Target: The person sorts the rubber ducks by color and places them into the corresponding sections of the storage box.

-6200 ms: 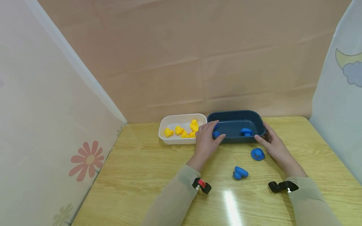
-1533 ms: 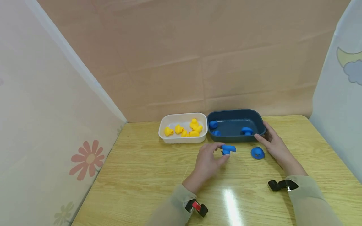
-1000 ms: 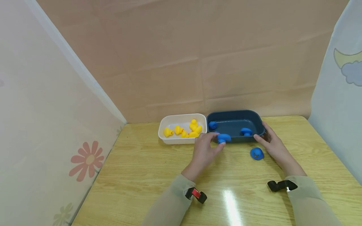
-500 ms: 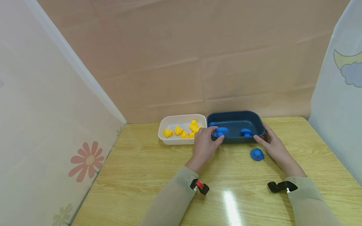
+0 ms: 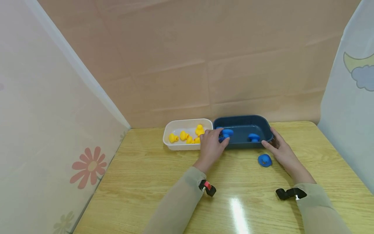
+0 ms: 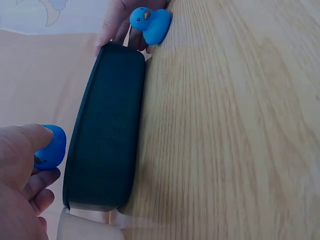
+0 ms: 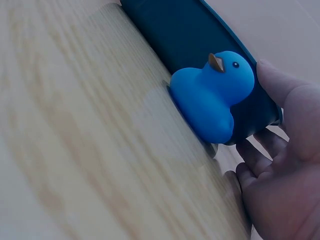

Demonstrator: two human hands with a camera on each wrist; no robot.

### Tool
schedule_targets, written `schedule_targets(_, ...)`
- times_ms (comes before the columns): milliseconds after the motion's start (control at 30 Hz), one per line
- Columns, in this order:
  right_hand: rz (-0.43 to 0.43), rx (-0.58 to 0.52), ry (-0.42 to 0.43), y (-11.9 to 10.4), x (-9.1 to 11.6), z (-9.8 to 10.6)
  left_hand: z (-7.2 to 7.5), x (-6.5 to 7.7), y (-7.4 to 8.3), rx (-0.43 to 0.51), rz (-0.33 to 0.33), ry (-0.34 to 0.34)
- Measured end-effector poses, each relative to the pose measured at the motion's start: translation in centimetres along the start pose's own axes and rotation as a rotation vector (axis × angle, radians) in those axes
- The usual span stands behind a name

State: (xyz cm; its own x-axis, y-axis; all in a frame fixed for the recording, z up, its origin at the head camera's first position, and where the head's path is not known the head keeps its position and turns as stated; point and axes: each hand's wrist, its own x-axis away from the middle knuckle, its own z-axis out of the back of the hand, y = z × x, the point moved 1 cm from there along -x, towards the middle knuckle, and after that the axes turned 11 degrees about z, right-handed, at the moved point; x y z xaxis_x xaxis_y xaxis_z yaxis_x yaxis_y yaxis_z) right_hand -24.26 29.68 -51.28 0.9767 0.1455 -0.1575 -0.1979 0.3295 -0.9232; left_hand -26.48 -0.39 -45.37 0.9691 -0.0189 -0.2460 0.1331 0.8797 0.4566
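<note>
My left hand (image 5: pixel 211 145) pinches a blue rubber duck (image 5: pixel 227 132) between thumb and fingers, over the left end of the dark blue bin (image 5: pixel 241 145). In the left wrist view this duck (image 6: pixel 54 148) shows above the bin's rim, partly covered by the thumb. My right hand (image 5: pixel 281 150) grips the bin's right end, thumb at the front corner and fingers around the side. Inside the bin, another blue duck (image 5: pixel 254 137) lies near the right end; those at the left end are mostly hidden. One more blue duck (image 7: pixel 207 100) sits on the table in front of the bin, beside my right hand.
A white bin (image 5: pixel 179 147) holding several yellow rubber ducks (image 5: pixel 184 135) stands directly left of the dark one. Both bins are near the back edge of the wooden table (image 5: pixel 140 182), before a tan backdrop (image 5: pixel 169 65). Light patterned panels rise at both sides.
My left hand has taken the nearer blue duck off the table and carried it forward over the dark bin. My right hand has stayed at the bin's right end.
</note>
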Motion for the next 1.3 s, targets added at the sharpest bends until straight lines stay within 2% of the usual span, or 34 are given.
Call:
schedule_targets(300,0.007,-0.004,0.002,-0.1,0.0,0.0,-0.7,-0.5,-0.3,-0.040,0.025,-0.009)
schedule_targets(467,0.009,-0.006,0.001,0.0,0.0,0.2,-1.0,-0.4,-1.0,-0.028,0.013,0.022)
schedule_targets(800,0.004,-0.011,0.002,0.0,0.3,0.4,-1.1,0.5,-1.6,-0.001,0.001,0.054)
schedule_targets(1300,-0.004,-0.014,0.001,-0.1,0.7,0.6,-0.5,2.6,-1.5,0.011,0.009,0.030)
